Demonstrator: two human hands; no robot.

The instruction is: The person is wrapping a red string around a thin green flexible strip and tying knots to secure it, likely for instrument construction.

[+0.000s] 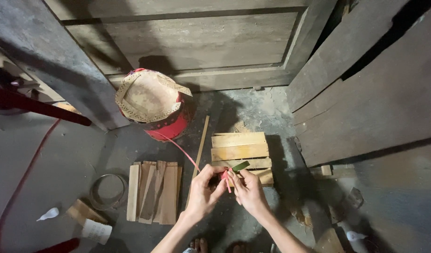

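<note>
Pinching a red strip [224, 175] between them, both hands [227, 185] meet above the floor. It runs far-left toward the basket [152, 100]. Slats [155, 191] lie left.

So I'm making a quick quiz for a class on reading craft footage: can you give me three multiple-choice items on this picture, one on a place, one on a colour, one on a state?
1. Where does the round container stand?
A. On the slatted wooden stand
B. On the floor by the wooden door
C. In the person's lap

2. What colour is the strip running from the container to the hands?
A. Red
B. Blue
C. White

3. How do the two hands stand?
A. Both flat on the floor
B. One raised, one out of view
C. Both pinching the strip's end together

Answers: B, it sits on the floor in front of the door; A, the strip is red, like the container's side; C, the left hand and right hand meet, fingers closed on the strip, above the slatted stand.
</note>
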